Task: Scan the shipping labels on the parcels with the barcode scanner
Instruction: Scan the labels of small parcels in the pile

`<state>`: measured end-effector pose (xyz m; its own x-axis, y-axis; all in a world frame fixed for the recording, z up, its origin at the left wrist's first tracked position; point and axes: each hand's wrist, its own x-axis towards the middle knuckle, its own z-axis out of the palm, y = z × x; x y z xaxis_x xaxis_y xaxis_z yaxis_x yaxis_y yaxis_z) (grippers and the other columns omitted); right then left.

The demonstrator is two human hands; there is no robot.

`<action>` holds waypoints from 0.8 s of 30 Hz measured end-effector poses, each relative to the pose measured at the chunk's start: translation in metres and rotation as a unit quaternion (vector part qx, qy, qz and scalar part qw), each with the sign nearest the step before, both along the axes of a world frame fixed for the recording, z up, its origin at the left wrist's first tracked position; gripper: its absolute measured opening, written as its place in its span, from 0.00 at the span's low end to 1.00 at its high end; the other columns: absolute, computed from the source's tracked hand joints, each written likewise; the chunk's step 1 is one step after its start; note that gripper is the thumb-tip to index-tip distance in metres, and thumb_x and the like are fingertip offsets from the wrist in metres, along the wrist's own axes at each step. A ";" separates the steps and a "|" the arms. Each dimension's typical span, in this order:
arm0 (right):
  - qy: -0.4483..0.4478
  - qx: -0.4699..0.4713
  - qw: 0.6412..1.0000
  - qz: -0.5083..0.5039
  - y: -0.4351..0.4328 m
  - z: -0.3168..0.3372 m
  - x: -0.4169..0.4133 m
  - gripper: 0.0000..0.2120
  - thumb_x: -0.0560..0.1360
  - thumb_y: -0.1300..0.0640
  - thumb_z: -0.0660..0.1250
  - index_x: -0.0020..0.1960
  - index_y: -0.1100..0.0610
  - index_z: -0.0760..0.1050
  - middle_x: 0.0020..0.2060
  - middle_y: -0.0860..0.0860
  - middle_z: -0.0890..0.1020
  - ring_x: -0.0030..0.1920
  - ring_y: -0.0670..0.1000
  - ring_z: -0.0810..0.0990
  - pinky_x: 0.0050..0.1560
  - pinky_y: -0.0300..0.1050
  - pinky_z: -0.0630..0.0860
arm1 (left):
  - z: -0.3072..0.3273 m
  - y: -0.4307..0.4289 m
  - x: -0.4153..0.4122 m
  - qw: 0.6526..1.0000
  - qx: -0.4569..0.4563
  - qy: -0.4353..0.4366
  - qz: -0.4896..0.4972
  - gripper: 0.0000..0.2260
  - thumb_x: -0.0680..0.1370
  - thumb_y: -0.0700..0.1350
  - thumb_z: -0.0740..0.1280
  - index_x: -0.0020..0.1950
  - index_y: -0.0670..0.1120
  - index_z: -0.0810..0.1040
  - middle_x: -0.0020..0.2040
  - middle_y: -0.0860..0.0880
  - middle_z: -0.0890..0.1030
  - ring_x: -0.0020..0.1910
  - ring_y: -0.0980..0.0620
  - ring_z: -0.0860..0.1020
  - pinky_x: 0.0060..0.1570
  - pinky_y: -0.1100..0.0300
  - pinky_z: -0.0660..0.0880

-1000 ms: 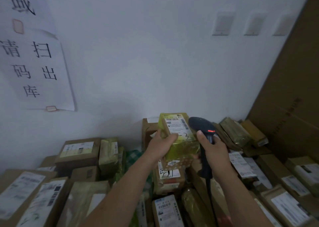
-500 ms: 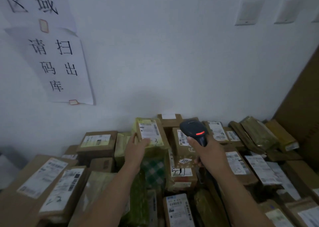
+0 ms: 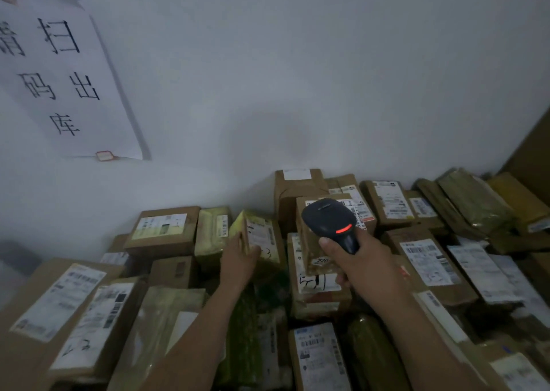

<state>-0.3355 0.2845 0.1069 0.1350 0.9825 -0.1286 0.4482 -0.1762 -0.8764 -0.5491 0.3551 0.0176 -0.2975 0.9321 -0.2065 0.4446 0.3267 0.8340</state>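
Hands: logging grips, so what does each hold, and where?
Right hand: black barcode scanner, by its handle. Left hand: yellow-taped parcel, by its near-left edge.

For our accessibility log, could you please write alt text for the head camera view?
The right hand holds a barcode scanner over piled parcels while the left hand grips a yellow parcel. A paper sign hangs on the wall.
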 end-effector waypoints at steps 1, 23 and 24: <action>0.005 0.001 1.000 -0.001 0.001 -0.001 -0.001 0.09 0.74 0.41 0.69 0.47 0.43 0.72 0.34 0.49 0.83 0.28 0.44 0.82 0.43 0.52 0.82 | -0.004 0.003 0.002 1.000 0.007 0.014 -0.009 0.19 0.81 0.42 0.65 0.72 0.46 0.69 0.65 0.44 0.78 0.63 0.45 0.78 0.59 0.51 0.76; 0.035 0.020 0.999 -0.007 0.007 -0.007 0.002 0.08 0.74 0.47 0.71 0.50 0.47 0.75 0.35 0.53 0.82 0.26 0.46 0.81 0.32 0.41 0.76 | -0.053 0.013 0.008 0.933 -0.012 0.316 -0.172 0.35 0.73 0.61 0.71 0.77 0.60 0.60 0.80 0.44 0.47 0.77 0.38 0.54 0.73 0.44 0.60; 0.035 0.021 0.999 -0.008 0.007 -0.007 0.002 0.08 0.74 0.47 0.71 0.50 0.46 0.75 0.35 0.53 0.82 0.26 0.46 0.81 0.32 0.41 0.76 | -0.059 0.016 0.004 0.937 -0.020 0.295 -0.185 0.31 0.74 0.59 0.71 0.75 0.57 0.65 0.80 0.44 0.52 0.76 0.40 0.58 0.72 0.47 0.62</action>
<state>-0.3332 0.2920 0.0996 0.1423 0.9851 -0.0969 0.3833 -0.1451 -0.9121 -0.5450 0.3712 -0.0410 -0.0285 0.9890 -0.1448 0.9134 0.0846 0.3981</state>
